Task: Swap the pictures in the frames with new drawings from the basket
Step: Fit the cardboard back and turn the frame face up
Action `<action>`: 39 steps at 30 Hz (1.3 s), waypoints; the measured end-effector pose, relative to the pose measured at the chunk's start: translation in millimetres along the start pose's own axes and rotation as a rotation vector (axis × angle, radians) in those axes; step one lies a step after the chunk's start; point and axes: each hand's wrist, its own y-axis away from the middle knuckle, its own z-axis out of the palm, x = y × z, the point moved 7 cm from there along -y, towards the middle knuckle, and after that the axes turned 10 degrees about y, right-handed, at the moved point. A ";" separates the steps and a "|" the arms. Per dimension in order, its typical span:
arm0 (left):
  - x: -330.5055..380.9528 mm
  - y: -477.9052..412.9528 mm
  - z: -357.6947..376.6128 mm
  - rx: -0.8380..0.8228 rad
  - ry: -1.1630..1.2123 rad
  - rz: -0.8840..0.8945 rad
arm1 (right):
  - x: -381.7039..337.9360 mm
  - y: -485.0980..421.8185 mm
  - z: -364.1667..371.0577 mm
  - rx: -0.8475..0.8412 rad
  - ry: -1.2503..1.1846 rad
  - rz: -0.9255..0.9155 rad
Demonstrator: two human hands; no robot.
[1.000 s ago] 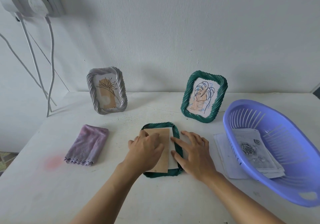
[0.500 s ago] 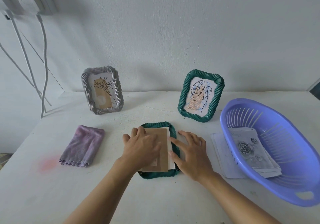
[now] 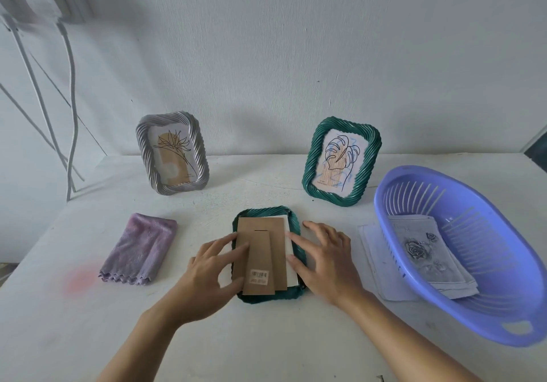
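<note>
Hands meet over the work in the single head view. Our left hand lies at the left edge of a brown backing board, its fingers fairly straight and spread, the tips touching the board's edge and the thumb near its lower left corner. It is a loose, flat touch with nothing closed in the fingers. Our right hand is spread wide too, fingers straight. Its forefinger and thumb rest on the right side, where a white sheet shows from under the board.

The board sits on a green frame lying face down on the white table, near its front and in the middle, between our two hands. The board lies a little askew, so the sheet peeks out along the right and the frame's twisted rim shows at top and bottom. A barcode sticker is on the board's fold-out stand.

Further back, by the wall, two frames stand upright. A grey frame on the left holds a line drawing of a flower, and a second green frame on the right holds a leaf drawing.

To our right lies the purple basket, tilted toward us. In it is a stack of drawings, topped by a grey rose drawing. More papers lie on the table, partly under the basket's left side.

A folded lilac cloth rests to the left, well apart from the frame. White cables hang down the wall at far left.
</note>
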 end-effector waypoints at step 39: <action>5.6 24.9 26.5 0.302 -0.115 -0.005 | 5.6 -2.4 9.5 0.015 0.033 -0.007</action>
